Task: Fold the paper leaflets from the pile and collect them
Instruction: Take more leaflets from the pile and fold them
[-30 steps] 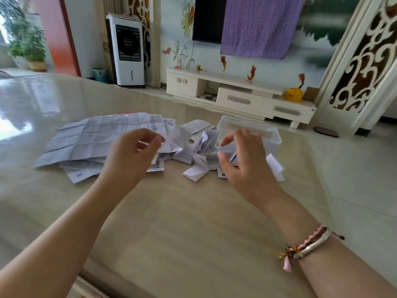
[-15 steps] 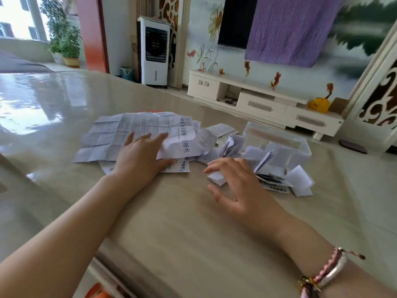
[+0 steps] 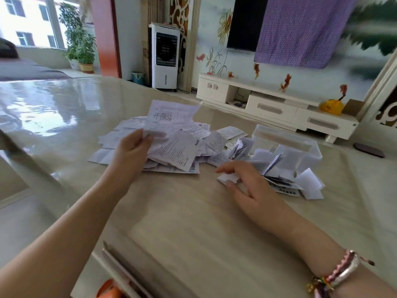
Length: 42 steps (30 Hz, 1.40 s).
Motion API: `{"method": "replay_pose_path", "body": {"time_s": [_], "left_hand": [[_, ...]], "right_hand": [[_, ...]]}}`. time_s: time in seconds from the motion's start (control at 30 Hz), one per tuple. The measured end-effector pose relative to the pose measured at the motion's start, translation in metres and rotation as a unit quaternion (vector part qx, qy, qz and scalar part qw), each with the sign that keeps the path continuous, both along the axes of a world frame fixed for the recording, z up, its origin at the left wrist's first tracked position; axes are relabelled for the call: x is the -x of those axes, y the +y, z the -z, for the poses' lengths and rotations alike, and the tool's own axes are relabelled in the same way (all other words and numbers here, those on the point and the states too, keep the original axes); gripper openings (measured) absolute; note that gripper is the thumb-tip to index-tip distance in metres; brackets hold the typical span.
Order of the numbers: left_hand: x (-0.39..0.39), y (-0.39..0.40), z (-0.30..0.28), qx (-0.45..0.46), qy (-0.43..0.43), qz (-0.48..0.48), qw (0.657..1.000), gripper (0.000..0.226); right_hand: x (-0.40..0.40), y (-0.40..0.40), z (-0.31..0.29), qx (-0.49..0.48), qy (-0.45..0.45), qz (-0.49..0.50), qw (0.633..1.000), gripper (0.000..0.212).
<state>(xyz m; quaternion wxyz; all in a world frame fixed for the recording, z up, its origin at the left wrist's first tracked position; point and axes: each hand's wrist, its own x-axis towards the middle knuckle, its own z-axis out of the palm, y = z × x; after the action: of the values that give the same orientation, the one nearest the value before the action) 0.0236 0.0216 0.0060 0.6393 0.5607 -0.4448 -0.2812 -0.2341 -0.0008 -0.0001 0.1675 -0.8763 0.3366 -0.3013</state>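
Observation:
A pile of unfolded white printed leaflets (image 3: pixel 171 153) lies on the glossy beige table (image 3: pixel 171 222). My left hand (image 3: pixel 131 151) pinches one leaflet (image 3: pixel 169 117) by its lower left edge and holds it raised above the pile. My right hand (image 3: pixel 247 183) rests on the table with relaxed, spread fingers, its fingertips touching a small folded leaflet (image 3: pixel 228 178). Several folded leaflets (image 3: pixel 290 179) lie in front of and inside a clear plastic box (image 3: pixel 285 145) that lies tipped on the table at the right.
The table's near edge (image 3: pixel 120 265) runs along the bottom left, with something orange (image 3: pixel 109 289) below it. Behind the table stand a white TV cabinet (image 3: pixel 268 106) and a white air cooler (image 3: pixel 164 57).
My left hand has lifted one leaflet up off the pile. My right hand has stayed low on the table near the folded leaflets. The view has swung left.

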Motion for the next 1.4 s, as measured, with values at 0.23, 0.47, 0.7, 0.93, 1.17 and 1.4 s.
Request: {"method": "replay_pose_path", "body": {"time_s": [0.23,0.47,0.7,0.93,1.17,1.4], "left_hand": [[0.002,0.022,0.005,0.029,0.133,0.190,0.972,0.023],[-0.015,0.039,0.014,0.004,0.050,0.313,0.948,0.049],[-0.003,0.052,0.004,-0.049,-0.207,0.288,0.934,0.034],[-0.002,0.047,0.007,-0.078,-0.216,0.165,0.959,0.032],[-0.011,0.042,0.011,-0.096,-0.160,0.091,0.978,0.019],[-0.014,0.041,0.017,-0.111,-0.353,-0.058,0.927,0.033]], "right_hand": [[0.001,-0.002,-0.003,-0.116,-0.114,0.005,0.987,0.037],[-0.005,-0.011,0.002,-0.137,-0.130,0.016,0.982,0.062],[0.003,-0.015,-0.009,-0.136,0.007,0.043,0.990,0.035],[0.014,-0.013,-0.010,-0.127,-0.083,0.084,0.985,0.030],[0.006,-0.010,-0.009,-0.135,-0.092,0.101,0.981,0.007],[0.001,-0.007,0.000,-0.100,-0.026,0.129,0.986,0.020]]}}
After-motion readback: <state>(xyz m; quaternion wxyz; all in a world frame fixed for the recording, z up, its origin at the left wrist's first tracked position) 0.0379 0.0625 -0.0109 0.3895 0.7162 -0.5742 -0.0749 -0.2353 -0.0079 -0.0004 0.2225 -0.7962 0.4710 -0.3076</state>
